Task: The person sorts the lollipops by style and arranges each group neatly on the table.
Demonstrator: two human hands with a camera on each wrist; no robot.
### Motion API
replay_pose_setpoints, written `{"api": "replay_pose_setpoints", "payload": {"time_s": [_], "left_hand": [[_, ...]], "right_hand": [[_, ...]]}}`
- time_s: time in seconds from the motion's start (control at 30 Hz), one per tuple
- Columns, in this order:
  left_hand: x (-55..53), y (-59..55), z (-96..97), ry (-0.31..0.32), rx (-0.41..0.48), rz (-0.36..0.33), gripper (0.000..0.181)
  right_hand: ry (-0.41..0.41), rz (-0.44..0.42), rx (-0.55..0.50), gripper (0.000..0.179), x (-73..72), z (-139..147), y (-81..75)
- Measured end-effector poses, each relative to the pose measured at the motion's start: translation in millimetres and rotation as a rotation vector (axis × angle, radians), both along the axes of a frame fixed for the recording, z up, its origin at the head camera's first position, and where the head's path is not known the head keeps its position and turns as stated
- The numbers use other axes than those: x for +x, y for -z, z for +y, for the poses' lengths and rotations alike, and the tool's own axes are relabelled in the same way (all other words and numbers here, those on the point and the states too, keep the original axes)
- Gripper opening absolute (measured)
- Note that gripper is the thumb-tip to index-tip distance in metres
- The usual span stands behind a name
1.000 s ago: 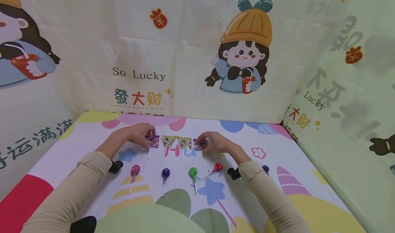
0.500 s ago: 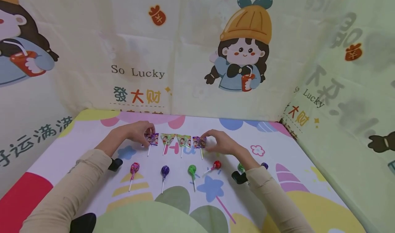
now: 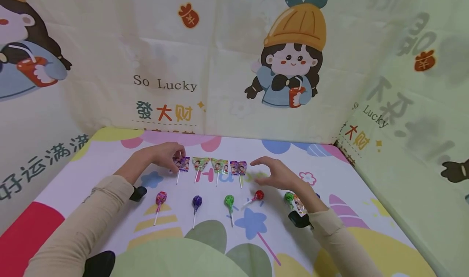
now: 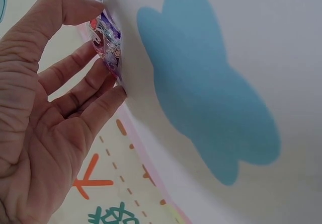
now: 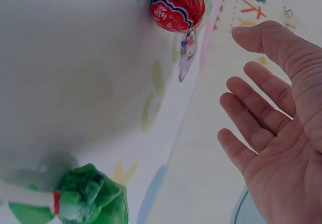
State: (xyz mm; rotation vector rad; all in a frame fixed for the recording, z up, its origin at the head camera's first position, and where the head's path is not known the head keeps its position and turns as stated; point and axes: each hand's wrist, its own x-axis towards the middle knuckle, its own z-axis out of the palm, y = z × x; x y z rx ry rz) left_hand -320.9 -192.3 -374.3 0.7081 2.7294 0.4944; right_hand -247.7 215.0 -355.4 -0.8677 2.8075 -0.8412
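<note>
Several flat-wrapped lollipops lie in a row on the table. With thumb and fingertips, my left hand [image 3: 165, 154] pinches the wrapper of the purple lollipop [image 3: 183, 164] at the row's left end; its white stick points toward me. Two green-wrapped lollipops, one [image 3: 200, 164] beside the other [image 3: 220, 166], lie in the middle. Another purple-wrapped lollipop [image 3: 238, 168] ends the row on the right. My right hand [image 3: 276, 174] hovers just right of that one, thumb and fingers spread, holding nothing. In the right wrist view its palm faces a red round lollipop [image 5: 177, 7] across a gap.
Nearer me lie round lollipops: pink [image 3: 161, 197], purple [image 3: 197, 202], green [image 3: 229, 201] and red [image 3: 259, 195]. Another green lollipop [image 3: 289, 197] and a picture wrapper [image 3: 299, 207] lie by my right wrist, partly covered. A printed cloth wall [image 3: 227, 65] stands behind the table.
My right hand has let go of the right-end purple lollipop and moved right, uncovering it. My left hand stays on the left-end one. A green lollipop has come into view by my right wrist.
</note>
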Motion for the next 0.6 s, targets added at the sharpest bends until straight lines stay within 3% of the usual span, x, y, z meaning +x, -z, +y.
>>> {"api": "replay_pose_setpoints", "payload": {"time_s": [0.6], "left_hand": [[1.2,-1.0,0.6,-0.017,0.008,-0.023,0.052]], "right_hand": [[0.009,0.038,-0.044,0.049,27.1,20.2,-7.8]]}}
